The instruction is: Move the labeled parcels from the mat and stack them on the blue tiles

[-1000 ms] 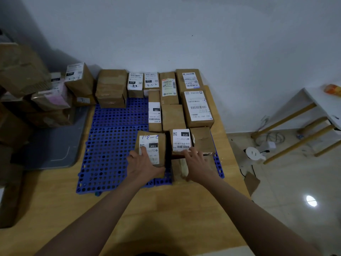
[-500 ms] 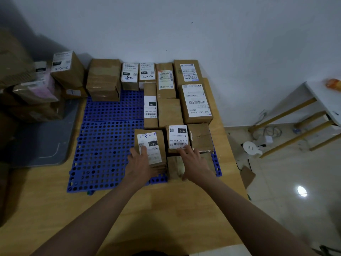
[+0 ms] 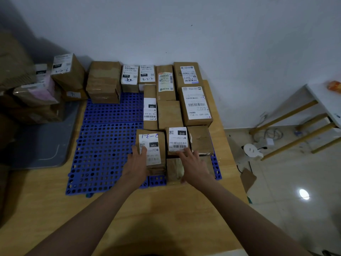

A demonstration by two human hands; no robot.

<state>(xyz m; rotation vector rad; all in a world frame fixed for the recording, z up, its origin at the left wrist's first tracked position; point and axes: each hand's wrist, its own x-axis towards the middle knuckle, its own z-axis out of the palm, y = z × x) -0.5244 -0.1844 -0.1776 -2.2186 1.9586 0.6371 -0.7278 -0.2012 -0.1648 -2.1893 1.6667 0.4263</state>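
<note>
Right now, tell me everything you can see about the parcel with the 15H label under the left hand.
The 15H parcel is a brown cardboard box lying flat on the blue tiles, near their front edge. A white label covers much of its top, with a black 15H patch, a QR code and handwritten blue figures at its far end. The left hand rests on its near left side, fingers straight. On its right stands the 010 parcel, close beside it.

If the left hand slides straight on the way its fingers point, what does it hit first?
Probably the narrow parcel with the 150 label, just beyond the 15H parcel that the left hand already rests on; depth is unclear.
</note>
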